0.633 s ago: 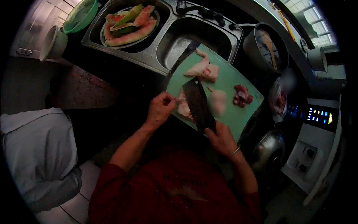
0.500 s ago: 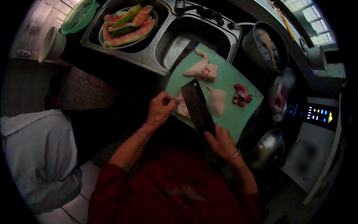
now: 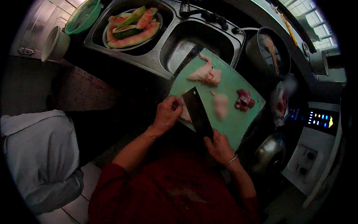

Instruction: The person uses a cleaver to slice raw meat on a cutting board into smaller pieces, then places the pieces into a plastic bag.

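Note:
A raw pale meat piece, seemingly chicken point(image 3: 185, 115), lies at the left edge of the green cutting board point(image 3: 235, 126). My left hand point(image 3: 167, 115) pinches its left side with thumb and fingers. In my right hand point(image 3: 220, 148) is a dark cleaver point(image 3: 198, 114), gripped by the handle, its broad blade slanting up and left beside that piece and partly hiding it. Farther back on the board rests a skin-on poultry piece point(image 3: 206, 72). Right of the blade lies a blurred pale piece point(image 3: 220, 107), and beyond it a small heap of dark red meat point(image 3: 244, 100).
Behind the board is a double steel sink point(image 3: 166, 48); its left basin holds a bowl of watermelon rinds point(image 3: 135, 39). On the right are a pot point(image 3: 257, 50) with a wooden utensil, a plastic bag of meat point(image 3: 279, 102) and a metal lid point(image 3: 269, 151). A green basin point(image 3: 82, 18) stands far left.
The whole view has shifted slightly. Relative to the board, the cleaver blade has come a little nearer to me and to the left. My left hand still pinches the piece.

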Tool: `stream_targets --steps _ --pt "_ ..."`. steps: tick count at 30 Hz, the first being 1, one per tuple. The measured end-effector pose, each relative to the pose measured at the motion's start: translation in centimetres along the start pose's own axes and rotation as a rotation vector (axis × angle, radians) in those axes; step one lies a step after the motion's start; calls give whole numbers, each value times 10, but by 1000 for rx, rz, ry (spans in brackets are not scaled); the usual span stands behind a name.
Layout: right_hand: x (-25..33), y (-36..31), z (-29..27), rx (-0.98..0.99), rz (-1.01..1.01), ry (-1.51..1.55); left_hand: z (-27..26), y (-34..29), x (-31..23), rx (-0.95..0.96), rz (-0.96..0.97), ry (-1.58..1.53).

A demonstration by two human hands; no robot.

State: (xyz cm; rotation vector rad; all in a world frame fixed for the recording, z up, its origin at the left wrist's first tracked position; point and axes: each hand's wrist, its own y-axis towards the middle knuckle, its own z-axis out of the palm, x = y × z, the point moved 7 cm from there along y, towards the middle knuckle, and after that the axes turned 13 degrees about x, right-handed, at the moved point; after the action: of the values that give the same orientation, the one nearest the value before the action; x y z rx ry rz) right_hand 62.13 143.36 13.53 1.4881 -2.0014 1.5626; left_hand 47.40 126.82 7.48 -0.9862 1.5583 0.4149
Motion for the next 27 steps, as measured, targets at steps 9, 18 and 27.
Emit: stream_targets --steps 9,18,27 --pt "21 -8 -5 -41 -129 -123 -9 -1 -4 -3 -5 -13" --pt "26 10 5 53 18 -166 -4 -2 -22 31 224 112" --pt "17 23 12 46 -57 -193 -22 6 -4 -25 172 87"
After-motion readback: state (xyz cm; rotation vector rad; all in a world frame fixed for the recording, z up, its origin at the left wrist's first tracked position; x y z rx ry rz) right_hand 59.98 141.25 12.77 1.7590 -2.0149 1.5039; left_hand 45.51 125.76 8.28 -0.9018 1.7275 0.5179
